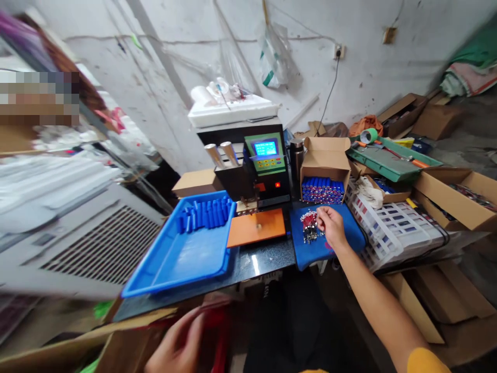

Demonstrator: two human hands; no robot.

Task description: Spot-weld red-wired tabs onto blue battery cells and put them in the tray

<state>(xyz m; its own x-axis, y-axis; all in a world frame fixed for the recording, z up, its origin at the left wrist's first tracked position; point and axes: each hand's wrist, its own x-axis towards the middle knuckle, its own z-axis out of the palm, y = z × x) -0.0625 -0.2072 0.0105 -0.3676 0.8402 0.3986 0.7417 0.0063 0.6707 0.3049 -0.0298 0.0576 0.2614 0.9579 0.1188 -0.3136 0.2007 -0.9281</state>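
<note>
Right of the orange board [256, 230], on the blue mat [351, 235]: small red-and-black pieces [309, 228] piled loose, red on the far side, black on the near side. Right hand [330, 224] at the right edge of the pieces, most of them lying left of the fingertips; thumb and fingers pressed together, impossible to tell whether pinching one. Single pieces too small for a sure long axis. Left hand [178, 342] well apart, low in front of the blue tray [182, 267], blurred, grip unreadable; right hand plainly nearer.
</note>
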